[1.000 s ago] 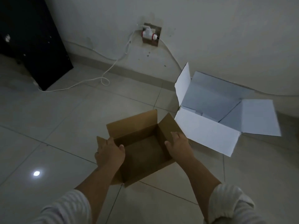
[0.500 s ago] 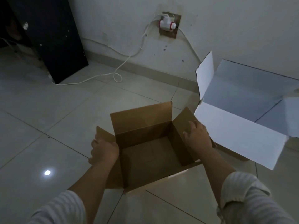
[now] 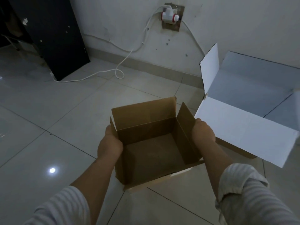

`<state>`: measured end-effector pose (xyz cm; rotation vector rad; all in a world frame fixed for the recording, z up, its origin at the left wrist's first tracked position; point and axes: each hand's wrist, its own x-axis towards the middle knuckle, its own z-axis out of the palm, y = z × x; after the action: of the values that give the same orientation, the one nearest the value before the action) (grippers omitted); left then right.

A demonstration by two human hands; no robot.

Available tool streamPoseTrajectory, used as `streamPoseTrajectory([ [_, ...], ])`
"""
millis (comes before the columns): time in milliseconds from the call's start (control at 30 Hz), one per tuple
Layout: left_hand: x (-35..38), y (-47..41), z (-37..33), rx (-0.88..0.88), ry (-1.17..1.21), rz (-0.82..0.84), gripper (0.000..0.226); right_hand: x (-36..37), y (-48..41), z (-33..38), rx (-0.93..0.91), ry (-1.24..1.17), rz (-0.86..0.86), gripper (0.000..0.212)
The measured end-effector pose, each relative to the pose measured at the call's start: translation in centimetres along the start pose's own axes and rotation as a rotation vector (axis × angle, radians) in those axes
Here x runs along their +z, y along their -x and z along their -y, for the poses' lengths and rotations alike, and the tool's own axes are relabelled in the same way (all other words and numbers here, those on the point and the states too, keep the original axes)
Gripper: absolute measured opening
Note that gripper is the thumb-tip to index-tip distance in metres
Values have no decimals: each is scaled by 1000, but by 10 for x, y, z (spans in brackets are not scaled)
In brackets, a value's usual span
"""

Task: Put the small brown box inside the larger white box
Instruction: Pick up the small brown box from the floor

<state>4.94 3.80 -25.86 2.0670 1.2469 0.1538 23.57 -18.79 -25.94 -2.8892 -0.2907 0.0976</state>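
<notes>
Pale tiled floor (image 3: 68,101), both hands (image 3: 109,147) gripping open brown box (image 3: 155,143) beside white box (image 3: 243,130).

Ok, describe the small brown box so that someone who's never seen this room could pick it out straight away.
Look at the tiled floor in front of the wall. There, to the left of the larger white box, is the brown box, held by the left hand and right hand. It is plain brown cardboard, smaller, empty, flaps up.

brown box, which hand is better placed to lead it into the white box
Right. The right hand grips the brown box wall nearest the open white box; the left hand holds the far side.
</notes>
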Motion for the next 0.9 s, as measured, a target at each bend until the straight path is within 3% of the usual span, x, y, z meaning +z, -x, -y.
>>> streamPoseTrajectory([
  [133,2,4,-4,32,-2,-10,32,-3,4,0,-24,-2,34,19],
  [433,-27,11,-32,105,-85,43,32,-41,29,-10,4,-38,83,14],
  [900,-220,88,-207,178,-233,152,23,-314,90,19,186,-138,83,17],
])
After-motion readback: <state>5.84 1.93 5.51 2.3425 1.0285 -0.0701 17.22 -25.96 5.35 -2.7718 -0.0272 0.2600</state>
